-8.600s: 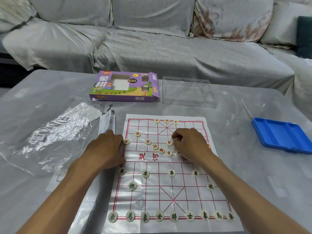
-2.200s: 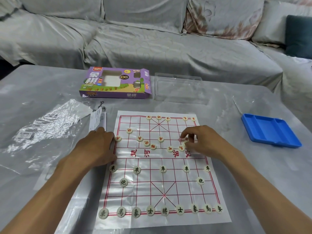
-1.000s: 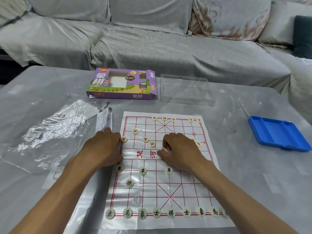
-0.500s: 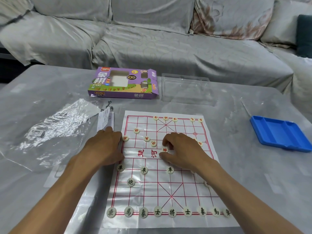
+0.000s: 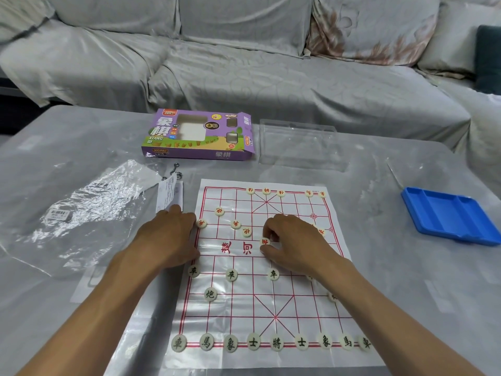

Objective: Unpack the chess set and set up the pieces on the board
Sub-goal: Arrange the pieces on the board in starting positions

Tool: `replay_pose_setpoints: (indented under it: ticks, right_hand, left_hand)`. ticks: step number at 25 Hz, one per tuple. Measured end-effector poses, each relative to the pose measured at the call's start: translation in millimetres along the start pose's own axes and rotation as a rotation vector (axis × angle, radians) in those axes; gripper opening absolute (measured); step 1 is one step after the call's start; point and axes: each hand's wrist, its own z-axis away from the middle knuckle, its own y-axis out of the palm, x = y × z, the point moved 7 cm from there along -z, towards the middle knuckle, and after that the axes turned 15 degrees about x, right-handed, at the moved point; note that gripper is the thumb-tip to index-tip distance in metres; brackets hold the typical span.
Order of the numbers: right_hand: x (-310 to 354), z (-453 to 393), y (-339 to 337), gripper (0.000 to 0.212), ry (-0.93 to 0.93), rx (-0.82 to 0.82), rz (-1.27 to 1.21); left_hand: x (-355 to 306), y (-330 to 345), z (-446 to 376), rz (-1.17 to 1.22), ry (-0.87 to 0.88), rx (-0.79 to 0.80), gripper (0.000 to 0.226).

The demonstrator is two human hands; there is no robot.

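Pinching one red piece between right hand fingers; nine back-row black pieces; left hand flat on board edge.

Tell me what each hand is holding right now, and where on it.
The right hand pinches a red-marked piece by its rim, thumb and fingertips on opposite sides. The left hand holds nothing; it presses on the board's left edge.

Board: white sheet, red grid lines, red characters mid-field. Near-row pieces: cream discs, dark green characters. Far pieces: cream, red characters. Box: purple, green landscape print. Tray: solid blue. Worktop: grey. Sofa cover: grey, swirl pattern.
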Motion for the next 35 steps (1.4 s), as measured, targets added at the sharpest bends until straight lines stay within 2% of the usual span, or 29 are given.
replay_pose_setpoints:
  ticks: [5,9,11,15,25,27,29,32,35]
  right_hand:
    - [-11.9,1.1,-19.0,0.016,-0.021,0.022,-0.042]
    - [-66.5,-13.5,-60.8,0.015,0.146,-0.174,-0.104]
    - [-87.2,-25.7,-65.3,0.020,0.232,-0.211,-0.084]
    - [-104.9,-46.1,-60.6,0.025,0.316,-0.221,-0.037]
    - [-111.8,-58.3,-53.4,0.027,0.331,-0.162,-0.055]
    - [-111.0,-55.9,-55.4,0.029,0.330,-0.160,-0.094]
    - [-105.4,-43.6,-68.6,0.027,0.294,-0.236,-0.189]
    - [-90.2,1.4,-88.2,0.012,0.255,-0.347,-0.352]
    - [-67.8,57.7,-84.6,0.002,0.221,-0.357,-0.493]
  left_hand:
    - [-1.0,-0.3,1.7,0.003,0.000,0.006,0.055]
    - [-1.3,-0.9,0.6,-0.004,0.002,0.005,0.050]
    - [-1.0,-0.4,0.2,-0.007,0.003,0.004,0.049]
    - [-1.4,0.0,0.1,-0.014,0.001,-0.001,0.046]
    - [-2.2,-0.6,0.2,-0.022,-0.003,-0.008,0.048]
    - [-1.6,-0.6,-1.0,-0.016,-0.003,-0.006,0.048]
    - [0.0,0.1,-1.7,0.005,-0.002,-0.004,0.049]
    - [0.4,0.7,-0.3,0.010,0.002,0.008,0.052]
    - [-2.1,-1.0,1.9,-0.008,-0.006,0.015,0.054]
